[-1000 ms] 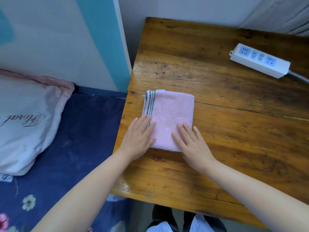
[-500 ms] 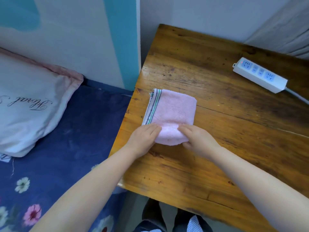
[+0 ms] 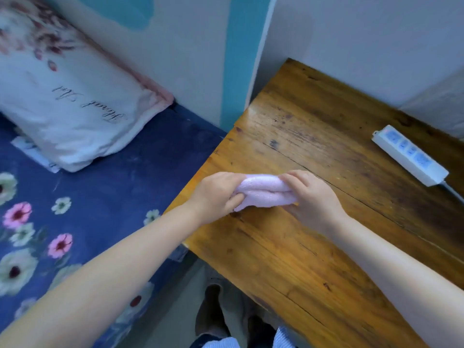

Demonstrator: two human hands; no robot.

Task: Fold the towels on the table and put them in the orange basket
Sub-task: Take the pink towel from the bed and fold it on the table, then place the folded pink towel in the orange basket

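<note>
Towel point(image 3: 263, 190) clamped between left hand point(image 3: 216, 194), right hand point(image 3: 311, 197)

1. bench point(image 3: 313, 259): right half of view, its far edge against the wall.
2. towel point(image 3: 263, 190): folded, over the bench's left edge, gripped between left hand point(image 3: 216, 194) and right hand point(image 3: 313, 197), one at each end.
3. power strip point(image 3: 409, 154): on the bench, far right, well apart from the towel.
4. bed point(image 3: 113, 197): left of the bench.
5. pillow point(image 3: 65, 109): on the bed, far left, against the wall.
</note>
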